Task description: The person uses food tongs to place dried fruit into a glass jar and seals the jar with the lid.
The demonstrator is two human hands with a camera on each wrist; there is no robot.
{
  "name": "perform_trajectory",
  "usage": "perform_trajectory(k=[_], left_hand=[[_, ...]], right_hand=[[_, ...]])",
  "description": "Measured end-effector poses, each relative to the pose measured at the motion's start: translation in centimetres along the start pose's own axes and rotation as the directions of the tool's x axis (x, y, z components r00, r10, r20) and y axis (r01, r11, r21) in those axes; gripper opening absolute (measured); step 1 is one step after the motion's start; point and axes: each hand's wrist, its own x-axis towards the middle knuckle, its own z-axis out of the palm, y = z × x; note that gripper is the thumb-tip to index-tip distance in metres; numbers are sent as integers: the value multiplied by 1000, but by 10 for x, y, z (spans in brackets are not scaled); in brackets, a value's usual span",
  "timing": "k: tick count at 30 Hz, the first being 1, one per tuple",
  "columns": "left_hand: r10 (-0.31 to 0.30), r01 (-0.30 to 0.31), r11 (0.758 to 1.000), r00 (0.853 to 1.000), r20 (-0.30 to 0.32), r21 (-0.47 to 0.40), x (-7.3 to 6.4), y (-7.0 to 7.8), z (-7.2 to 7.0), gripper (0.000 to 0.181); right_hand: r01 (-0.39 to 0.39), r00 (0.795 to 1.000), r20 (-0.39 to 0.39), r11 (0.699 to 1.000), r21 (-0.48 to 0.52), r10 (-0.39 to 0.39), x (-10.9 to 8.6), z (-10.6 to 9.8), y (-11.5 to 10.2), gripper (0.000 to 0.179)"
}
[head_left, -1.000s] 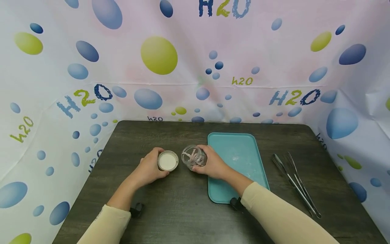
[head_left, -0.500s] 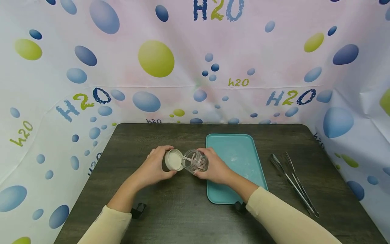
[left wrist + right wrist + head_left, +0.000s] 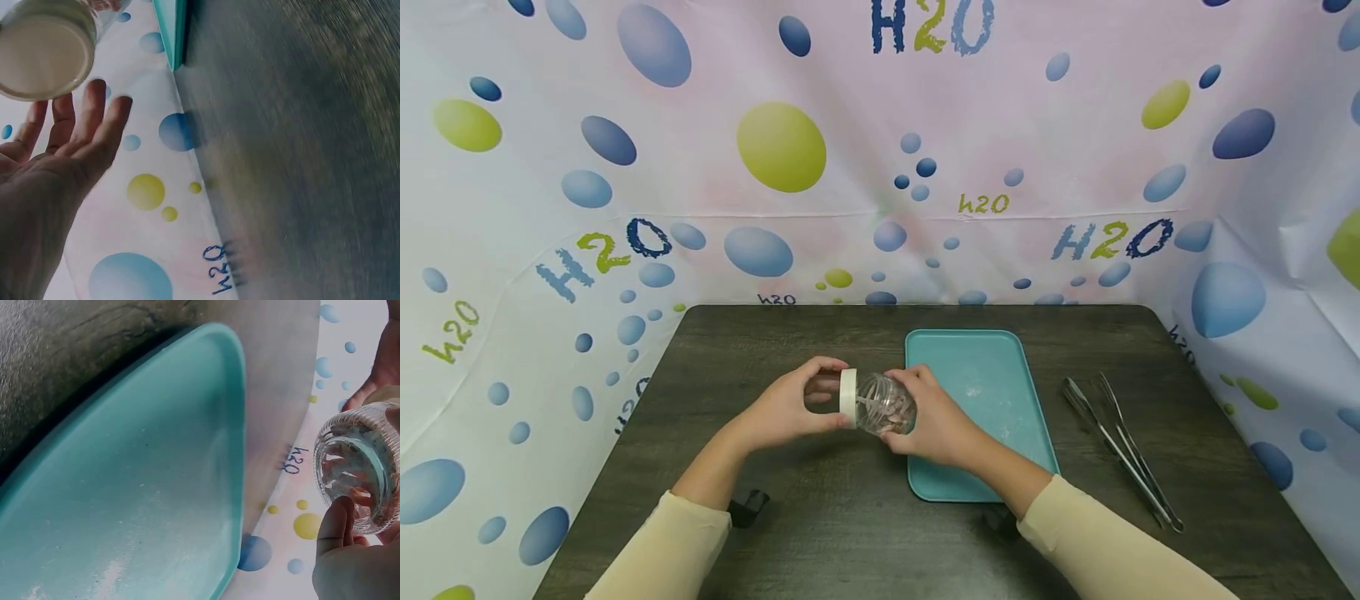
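Observation:
A clear jar (image 3: 891,408) lies tilted sideways in the air, its mouth turned left. Pinkish strip-like pieces sit inside it; their kind is unclear. Fingers and thumb of my right hand (image 3: 936,421) grip the jar around its body near the base. On the jar's mouth is a cream lid (image 3: 847,398), which my left hand (image 3: 786,408) pinches at the rim between thumb and fingers. The left wrist view shows the flat top of the lid (image 3: 44,59) above the spread fingers. Through the jar's base (image 3: 353,478), the right wrist view gives a glimpse of the contents.
A turquoise tray (image 3: 977,408) lies on the dark wooden table (image 3: 820,533), partly under the right forearm. Metal tongs (image 3: 1123,454) rest to the right of it. Behind and around the table hangs a white backdrop (image 3: 685,175) with blue and green dots.
Both hands have come together. The left hand has moved right and turned the lid from facing up to upright against the jar's mouth. The jar has tipped further onto its side.

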Motion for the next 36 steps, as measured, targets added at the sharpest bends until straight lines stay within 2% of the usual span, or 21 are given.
perform_trajectory(k=[3, 6, 12, 17, 21, 24, 30, 33, 36], left_hand=[[-16, 26, 989, 998, 64, -148, 2, -2, -1, 78], [-23, 45, 973, 994, 103, -224, 3, -3, -2, 78], [-29, 44, 985, 995, 94, -165, 5, 0, 1, 73], [-65, 78, 986, 994, 93, -150, 6, 5, 5, 71], [-84, 96, 986, 992, 92, -138, 8, 7, 7, 72], [-86, 98, 986, 992, 92, -136, 8, 9, 8, 73], [-32, 51, 988, 992, 123, -148, 6, 13, 7, 80], [39, -21, 991, 990, 136, -135, 6, 14, 7, 82], [117, -99, 988, 981, 155, -120, 8, 11, 6, 82]], right_hand=[[13, 1000, -9, 1000, -2, -13, -4, 0, -3, 84], [36, 999, -23, 999, -20, -37, -7, 1, -7, 84], [77, 993, -83, 993, -94, -85, -12, 5, -13, 83], [109, 982, -138, 980, -164, -132, -17, 8, -15, 84], [121, 977, -153, 976, -181, -149, -19, 10, -15, 85], [106, 980, -151, 981, -165, -131, -19, 10, -16, 85], [71, 991, -108, 994, -87, -81, -19, 7, -15, 83], [61, 995, -80, 997, -39, -64, -19, 6, -14, 83], [46, 998, -49, 999, 8, -46, -19, 5, -12, 82]])
